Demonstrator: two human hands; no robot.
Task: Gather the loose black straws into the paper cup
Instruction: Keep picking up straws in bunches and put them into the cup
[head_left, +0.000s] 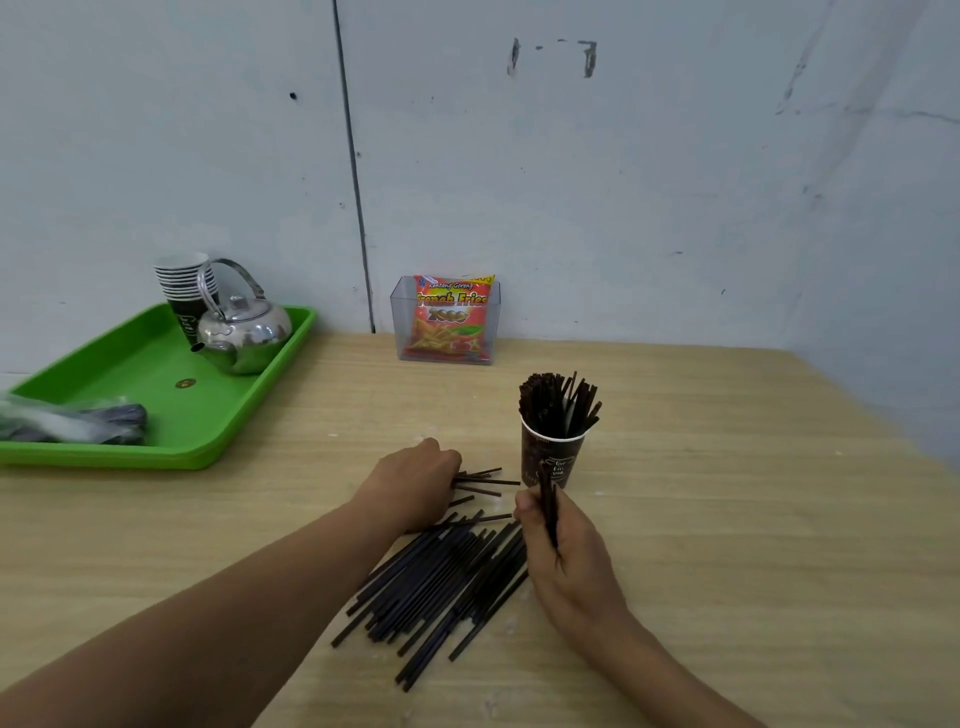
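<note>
Nearest the person, a loose pile of black straws (447, 587) lies flat on the wooden bench (727, 545), the straws running mostly from near left to far right. The right hand (569, 551) sits at the pile's right edge. Its fingers (527, 512) are curled round a small bunch of straws (546, 499), held roughly upright with the tips in front of the cup's lower wall.

Just beyond the pile, the left hand (415, 480) rests back-upward on a few scattered straws (485, 482) that stick out to its right. Its fingers are tucked underneath and hidden, so I cannot tell whether they grip anything.

The dark paper cup (550, 460) stands upright on the bench just beyond the right hand, already packed with standing straws (558, 402) that splay above its rim (some lean right).

Further back on the left sits a green tray (130, 460). It holds a plastic-wrapped bundle (67, 423) at its near end, with a steel kettle (244, 332) and a stack of paper cups (184, 283) at its far end.

Against the pale wall (623, 182), a clear plastic box (402, 332) holds a red snack packet (452, 317) standing upright.
</note>
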